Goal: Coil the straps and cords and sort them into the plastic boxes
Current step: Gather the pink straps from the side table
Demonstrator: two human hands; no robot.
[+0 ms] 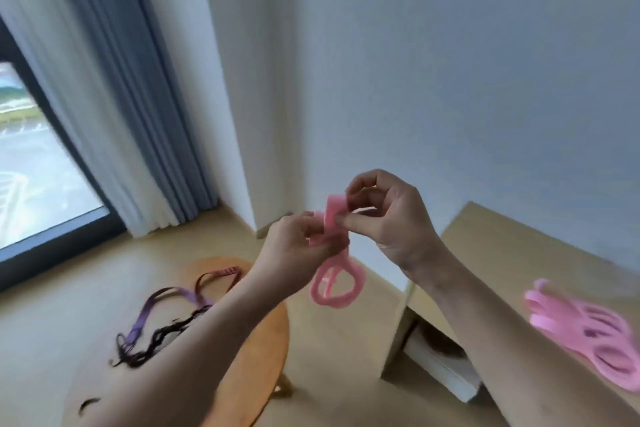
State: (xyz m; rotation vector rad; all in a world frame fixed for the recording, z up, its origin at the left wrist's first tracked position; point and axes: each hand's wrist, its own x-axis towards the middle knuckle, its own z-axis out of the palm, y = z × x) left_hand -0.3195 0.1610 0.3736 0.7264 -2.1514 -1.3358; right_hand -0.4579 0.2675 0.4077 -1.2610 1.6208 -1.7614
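pink strap point(332, 302) pinched by left grip point(294, 248) and right grip point(391, 218) | coil hung just below both | top loop held above

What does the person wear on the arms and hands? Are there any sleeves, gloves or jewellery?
Both are bare. The left hand and right hand wear no gloves, and I see no ring, though the picture is somewhat blurred. No sleeve, watch or bracelet shows on the left forearm or right forearm up to the frame's edge.

Pink strap bundle point(568, 322), blurred, partly beyond the right edge.
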